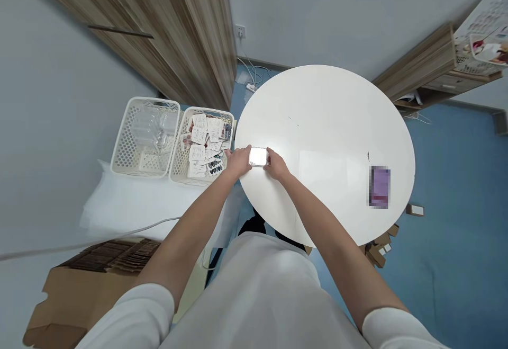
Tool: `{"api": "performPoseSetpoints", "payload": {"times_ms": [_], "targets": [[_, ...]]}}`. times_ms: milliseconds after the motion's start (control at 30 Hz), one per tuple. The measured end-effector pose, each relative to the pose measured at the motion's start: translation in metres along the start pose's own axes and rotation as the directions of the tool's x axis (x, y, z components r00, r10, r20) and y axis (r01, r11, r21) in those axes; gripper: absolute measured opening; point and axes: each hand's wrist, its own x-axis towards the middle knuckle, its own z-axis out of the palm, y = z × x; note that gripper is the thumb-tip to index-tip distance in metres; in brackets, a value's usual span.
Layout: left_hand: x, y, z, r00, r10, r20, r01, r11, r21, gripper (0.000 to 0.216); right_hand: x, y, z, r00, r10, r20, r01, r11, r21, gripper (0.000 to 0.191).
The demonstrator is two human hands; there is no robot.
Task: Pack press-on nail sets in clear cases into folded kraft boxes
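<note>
The left hand (239, 162) pinches one end of a small shiny case (258, 157), and the right hand (277, 165) pinches the other end. The case is at the left side of the worktop (337, 116); I can't tell if it touches it. Its top is so bright that I can't see if it is all closed, so this one may be done or only part done. Farther left, a white basket (178, 166) has lots of cards (198, 153), and past that another basket (123, 148) has see-through plastic boxes (146, 126). I think plenty is left.
</note>
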Motion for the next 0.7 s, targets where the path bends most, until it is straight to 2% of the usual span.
{"api": "performPoseSetpoints", "payload": {"times_ms": [233,400,533,700], "targets": [[-0.022,0.046,0.013,0.995,0.102,-0.015,-0.103,0.993,-0.06,0.068,-0.056,0.037,-0.024,0.997,0.005,-0.073,0.006,0.988,0.152,0.068],[-0.049,0.096,0.038,0.97,0.243,0.02,-0.24,0.965,-0.104,0.073,-0.121,0.083,-0.041,0.995,-0.02,-0.102,0.038,0.982,0.185,0.069],[-0.074,0.141,0.059,0.936,0.339,0.093,-0.322,0.934,-0.156,0.081,-0.169,0.123,-0.052,0.997,0.015,-0.08,0.001,0.981,0.194,0.067],[-0.092,0.189,0.079,0.929,0.356,0.104,-0.337,0.927,-0.167,0.073,-0.205,0.16,-0.065,0.997,0.061,-0.048,-0.05,0.978,0.201,0.067]]}}
